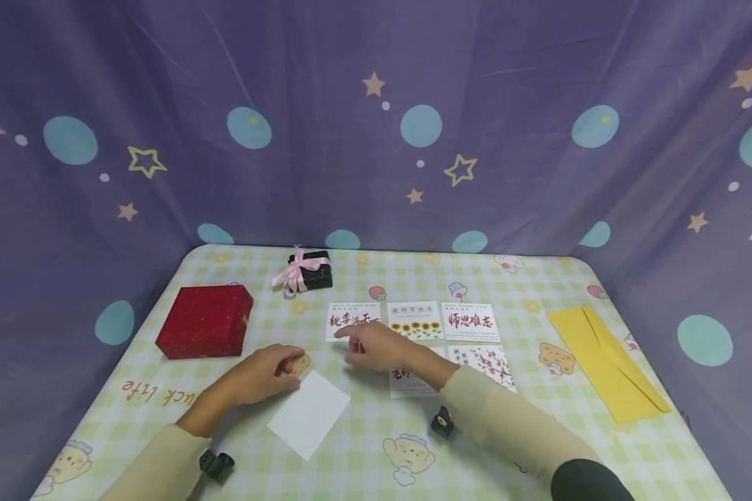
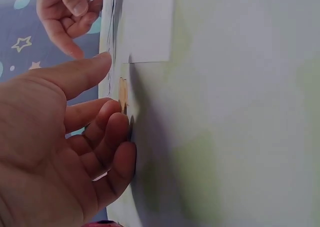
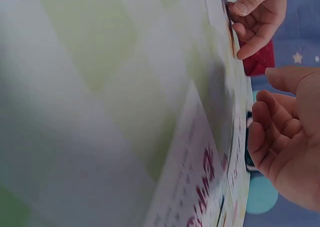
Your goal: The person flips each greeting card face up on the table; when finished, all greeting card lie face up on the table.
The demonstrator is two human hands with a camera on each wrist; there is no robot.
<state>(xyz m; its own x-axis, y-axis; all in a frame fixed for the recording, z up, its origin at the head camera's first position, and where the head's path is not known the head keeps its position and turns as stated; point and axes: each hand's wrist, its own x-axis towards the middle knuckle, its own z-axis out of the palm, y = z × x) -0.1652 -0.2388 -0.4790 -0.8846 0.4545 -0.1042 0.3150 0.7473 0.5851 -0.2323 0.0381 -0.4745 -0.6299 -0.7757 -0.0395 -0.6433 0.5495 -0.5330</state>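
Note:
On the green checked tablecloth [image 1: 363,431] a blank white card [image 1: 309,414] [image 2: 147,22] lies in front of me. My left hand [image 1: 291,363] [image 2: 107,117] rests on the cloth just left of that card, fingers loosely curled and holding nothing. My right hand [image 1: 351,341] [image 3: 265,122] hovers over a group of printed greeting cards. Its index finger points at the leftmost card [image 1: 353,321] of the back row, and its other fingers are loosely curled and empty. Beside that card lie a sunflower card [image 1: 416,320] and a red-lettered card [image 1: 470,321]. My right forearm partly covers the near row.
A red box [image 1: 203,321] [image 3: 260,62] sits at the left. A small black gift box with a pink ribbon [image 1: 310,271] stands at the back. A yellow envelope [image 1: 608,362] lies at the right edge. A blossom card [image 1: 481,363] lies in the near row. Purple starred curtains surround the table.

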